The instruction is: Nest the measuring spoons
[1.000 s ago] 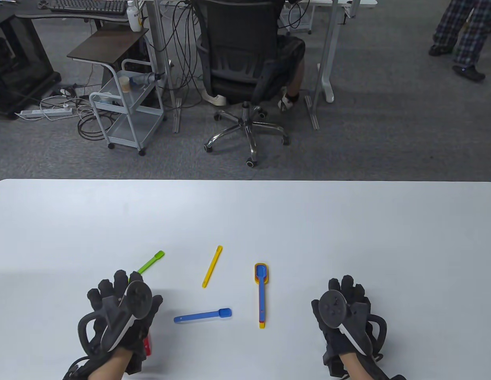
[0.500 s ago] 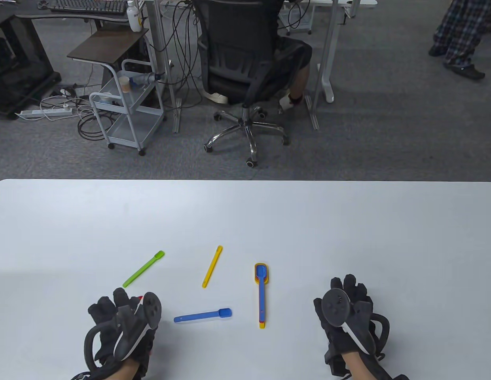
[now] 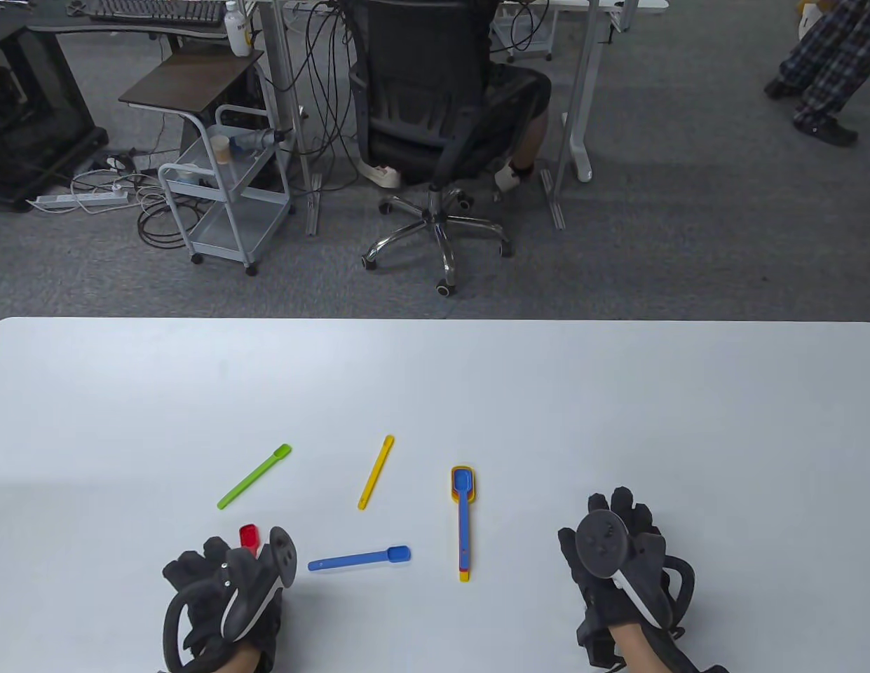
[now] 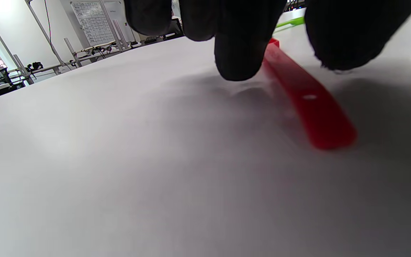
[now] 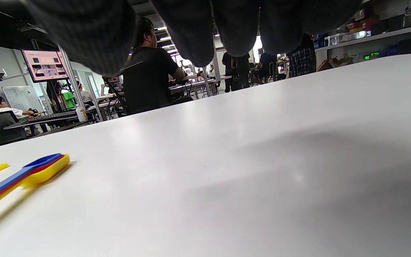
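A red spoon (image 3: 249, 536) lies flat on the white table (image 3: 435, 392); only its bowl shows beyond my left hand (image 3: 214, 561). In the left wrist view its handle (image 4: 309, 103) lies between a fingertip (image 4: 239, 64) and the thumb (image 4: 341, 43), which hang just above it without gripping it. A nested stack (image 3: 463, 522) of yellow, red and blue spoons lies at centre, seen also in the right wrist view (image 5: 23, 175). A green spoon (image 3: 254, 476), a yellow spoon (image 3: 376, 481) and a blue spoon (image 3: 359, 559) lie loose. My right hand (image 3: 617, 540) rests empty right of the stack.
The table's far edge (image 3: 435, 321) gives onto an office floor with a chair and a seated person (image 3: 442, 105). A metal cart (image 3: 224, 189) stands at the far left. All spoons lie in the near middle of the table.
My left hand has drawn back toward me, uncovering the green spoon's handle and the red spoon's bowl. The right hand has barely shifted. The spoons have not moved.
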A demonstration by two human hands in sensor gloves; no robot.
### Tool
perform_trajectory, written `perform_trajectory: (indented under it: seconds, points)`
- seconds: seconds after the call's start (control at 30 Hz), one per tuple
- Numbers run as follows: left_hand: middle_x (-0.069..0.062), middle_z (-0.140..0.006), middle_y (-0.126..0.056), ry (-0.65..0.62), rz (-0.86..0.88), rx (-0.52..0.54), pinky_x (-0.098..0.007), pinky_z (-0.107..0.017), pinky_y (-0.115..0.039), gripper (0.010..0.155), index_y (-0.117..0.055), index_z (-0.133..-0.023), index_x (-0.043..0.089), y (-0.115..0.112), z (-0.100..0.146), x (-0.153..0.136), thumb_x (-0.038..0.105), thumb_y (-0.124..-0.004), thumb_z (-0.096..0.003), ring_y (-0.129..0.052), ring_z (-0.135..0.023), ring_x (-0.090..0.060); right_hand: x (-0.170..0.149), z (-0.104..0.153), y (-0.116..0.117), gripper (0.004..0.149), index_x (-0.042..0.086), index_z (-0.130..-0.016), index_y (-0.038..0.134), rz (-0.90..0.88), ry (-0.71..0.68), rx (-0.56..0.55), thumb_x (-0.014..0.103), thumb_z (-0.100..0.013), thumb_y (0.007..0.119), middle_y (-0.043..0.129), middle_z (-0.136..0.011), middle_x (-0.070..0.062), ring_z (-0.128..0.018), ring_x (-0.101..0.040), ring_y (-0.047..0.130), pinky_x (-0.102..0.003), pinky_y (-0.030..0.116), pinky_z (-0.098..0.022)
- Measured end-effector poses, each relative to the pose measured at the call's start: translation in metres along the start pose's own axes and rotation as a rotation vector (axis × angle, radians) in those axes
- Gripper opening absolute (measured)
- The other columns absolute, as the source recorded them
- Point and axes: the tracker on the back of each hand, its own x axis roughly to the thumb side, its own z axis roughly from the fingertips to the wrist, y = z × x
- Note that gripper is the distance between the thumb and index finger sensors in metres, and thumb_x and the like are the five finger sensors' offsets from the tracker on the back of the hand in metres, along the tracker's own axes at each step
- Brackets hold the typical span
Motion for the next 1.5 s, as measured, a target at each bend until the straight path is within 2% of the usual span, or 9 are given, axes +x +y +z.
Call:
perform_trajectory:
  seconds: [0.3, 0.57, 1.03, 1.3, 1.5]
  points:
    - [-0.01, -0.116, -0.068, 0.021, 0.014, 0.004, -0.066, -0.08, -0.047, 0.051, -0.097, -0.076, 0.014, -0.001, -0.001, 0.0, 0.052, -0.09, -0.0424, -0.07, -0.109, -0.051, -0.004, -0.003, 0.001, 0.07, 0.009, -0.107, 0.068, -0.012, 0.017, 0.013, 0.051, -0.051, 0.073, 0.056, -0.119, -0.03, -0.1, -0.061, 0.062, -0.069, 0.056, -0.068]
    - [-0.01, -0.113, -0.072, 0.056, 0.105, -0.015, -0.066, -0.079, -0.048, 0.047, -0.098, -0.071, 0.01, -0.003, -0.004, -0.009, 0.046, -0.094, -0.0409, -0.073, -0.107, -0.05, -0.005, -0.003, 0.0, 0.071, 0.008, -0.107, 0.068, -0.02, 0.027, 0.02, 0.05, -0.051, 0.073, 0.056, -0.12, -0.03, -0.1, -0.061, 0.062, -0.069, 0.056, -0.068]
    - [-0.01, -0.114, -0.072, 0.069, 0.167, -0.011, -0.067, -0.08, -0.047, 0.048, -0.099, -0.069, 0.009, -0.003, -0.006, -0.018, 0.046, -0.095, -0.0403, -0.072, -0.108, -0.051, -0.005, -0.003, -0.001, 0.071, 0.008, -0.107, 0.067, -0.02, 0.025, 0.022, 0.051, -0.05, 0.074, 0.056, -0.12, -0.029, -0.1, -0.062, 0.061, -0.07, 0.056, -0.068]
    - [-0.011, -0.114, -0.071, 0.063, 0.164, 0.011, -0.067, -0.079, -0.046, 0.047, -0.099, -0.069, 0.008, 0.01, -0.004, -0.011, 0.045, -0.096, -0.0406, -0.071, -0.107, -0.052, -0.005, -0.003, -0.002, 0.072, 0.009, -0.108, 0.067, -0.014, 0.014, 0.026, 0.052, -0.05, 0.074, 0.055, -0.12, -0.029, -0.1, -0.062, 0.061, -0.07, 0.055, -0.068]
    - [-0.011, -0.114, -0.071, 0.041, 0.165, 0.036, -0.067, -0.079, -0.046, 0.047, -0.099, -0.069, 0.008, 0.028, 0.001, 0.003, 0.045, -0.096, -0.0402, -0.071, -0.107, -0.052, -0.004, -0.002, -0.002, 0.072, 0.009, -0.108, 0.067, -0.012, 0.011, 0.025, 0.052, -0.05, 0.074, 0.055, -0.12, -0.029, -0.1, -0.062, 0.061, -0.07, 0.055, -0.068]
